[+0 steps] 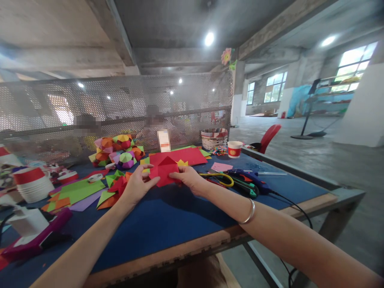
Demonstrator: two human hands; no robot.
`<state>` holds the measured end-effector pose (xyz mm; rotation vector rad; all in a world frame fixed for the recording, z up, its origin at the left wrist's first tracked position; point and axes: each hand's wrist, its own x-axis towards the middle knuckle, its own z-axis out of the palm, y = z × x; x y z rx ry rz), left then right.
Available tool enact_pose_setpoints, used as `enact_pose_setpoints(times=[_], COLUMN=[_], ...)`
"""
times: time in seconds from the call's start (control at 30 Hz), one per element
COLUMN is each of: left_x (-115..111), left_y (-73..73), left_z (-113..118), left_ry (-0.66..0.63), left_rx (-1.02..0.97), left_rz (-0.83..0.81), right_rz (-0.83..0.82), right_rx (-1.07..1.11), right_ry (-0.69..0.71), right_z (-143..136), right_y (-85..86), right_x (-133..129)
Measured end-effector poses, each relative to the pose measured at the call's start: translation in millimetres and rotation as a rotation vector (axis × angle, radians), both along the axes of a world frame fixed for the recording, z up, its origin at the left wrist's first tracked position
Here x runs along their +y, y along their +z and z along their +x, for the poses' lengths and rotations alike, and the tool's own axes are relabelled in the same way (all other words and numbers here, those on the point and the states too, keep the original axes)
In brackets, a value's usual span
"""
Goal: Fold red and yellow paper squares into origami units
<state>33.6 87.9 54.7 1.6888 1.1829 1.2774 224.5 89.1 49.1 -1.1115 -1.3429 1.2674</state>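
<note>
A sheet of red paper (164, 173), folded to a point at its top, is held up above the blue tabletop. My left hand (140, 182) grips its left edge between thumb and fingers. On the right edge, my right hand (188, 179) pinches the same paper; a silver bangle circles that wrist. Behind it lies a stack of larger red paper (192, 156). Folded paper pieces (115, 186) in green, red and orange rest beside my left hand. Right of my right hand are yellow-handled scissors (229, 179) and a blue glue gun (249, 176).
Finished paper balls (120, 150) sit at the back left, before a perforated metal screen (120, 100). Stacked paper cups (33, 184) and a purple power strip (39, 236) occupy the left. A woven basket (214, 139) and a paper cup (234, 149) stand at the back right.
</note>
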Motion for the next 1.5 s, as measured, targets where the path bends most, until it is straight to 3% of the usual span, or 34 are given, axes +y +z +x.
enact_pose_setpoints(times=[0.6,1.23,1.5], left_x=[-10,4,6], left_y=[1.7,-12.8,-11.8], left_z=[6,-2,-4], left_ry=[0.031,0.087,0.093], left_rx=[0.203,0.264,0.313], left_rz=[0.323,0.38,0.398], right_rz=[-0.108,0.025,0.068], right_rx=[0.008,-0.035,-0.079], right_ry=[-0.014,0.015,0.027], right_z=[-1,-3,-4], right_y=[-0.2,-4.7,-6.9], right_x=[-1,0,1])
